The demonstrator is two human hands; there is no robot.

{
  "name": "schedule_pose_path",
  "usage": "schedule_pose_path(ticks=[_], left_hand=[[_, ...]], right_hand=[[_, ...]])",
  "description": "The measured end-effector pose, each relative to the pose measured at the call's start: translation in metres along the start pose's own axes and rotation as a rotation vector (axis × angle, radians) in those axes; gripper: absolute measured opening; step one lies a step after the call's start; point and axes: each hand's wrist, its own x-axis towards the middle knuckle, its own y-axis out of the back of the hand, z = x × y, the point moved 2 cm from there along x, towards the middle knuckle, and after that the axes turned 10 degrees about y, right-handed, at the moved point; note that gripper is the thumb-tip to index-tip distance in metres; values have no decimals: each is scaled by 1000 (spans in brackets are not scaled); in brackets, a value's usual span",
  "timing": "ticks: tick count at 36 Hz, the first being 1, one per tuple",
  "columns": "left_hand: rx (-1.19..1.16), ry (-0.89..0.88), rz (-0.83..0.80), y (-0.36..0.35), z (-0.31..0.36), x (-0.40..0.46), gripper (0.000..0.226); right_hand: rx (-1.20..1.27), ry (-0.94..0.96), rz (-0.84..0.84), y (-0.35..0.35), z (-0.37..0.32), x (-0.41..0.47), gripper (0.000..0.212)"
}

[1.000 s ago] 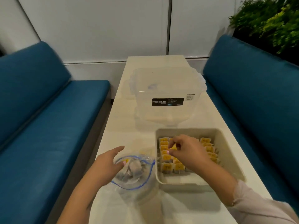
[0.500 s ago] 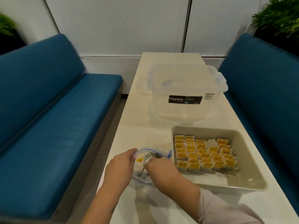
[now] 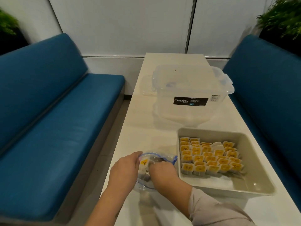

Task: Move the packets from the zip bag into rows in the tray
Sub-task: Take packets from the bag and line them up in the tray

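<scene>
Hands (image 3: 124, 168) still at the zip bag (image 3: 169, 158)

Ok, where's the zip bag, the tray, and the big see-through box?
zip bag (image 3: 169, 158): head view, on its blue zip edge at the open mouth.
tray (image 3: 210, 132): head view, on its far rim.
clear Megabox storage box (image 3: 190, 101): head view, on its black label.

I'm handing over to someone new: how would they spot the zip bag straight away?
Start at the long white table between the blue benches, then find the beige tray of yellow packets near its close end. The zip bag lies just left of the tray, with both hands at its mouth: it is the only clear, floppy thing, edged with a blue seal.
</scene>
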Motion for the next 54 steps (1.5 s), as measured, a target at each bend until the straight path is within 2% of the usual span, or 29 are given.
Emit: schedule_pose_path(ticks=[5,10,14,17,20,26,33,35,39,43,47,54], left_hand=[[-2,7,-3,2,1,5,31],[-33,4,-18,4,4,6,32],[-78,8,-26,5,4,6,32],[-173,22,-68,3,1,7,30],[-297,32,-117,3,0,8,32],[-519,-20,-171,9,1,5,32],[-768,19,-211,20,13,-2,28],[-736,2,-191,22,14,-3,13],[-620,-8,-64,26,16,0,15],[-552,-39,-32,34,20,-1,6],[-434,-81,-20,40,24,-1,9],[-461,-125,56,46,36,-4,7]], right_hand=[[191,-22,129,11,4,-3,44],[511,-72,223,19,7,-9,21],[660,-58,314,20,7,-21,12],[808,-80,410,19,8,-29,15],[1073,-151,502,17,12,-33,26],[1570,-226,546,24,14,-39,20],[1911,-283,561,29,8,-37,23],[1958,-275,561,29,8,-36,23],[1972,-238,564,30,7,-39,26],[2002,-201,542,29,10,-41,34],[1853,-169,544,30,13,-44,14],[1821,-118,518,30,14,-48,13]])
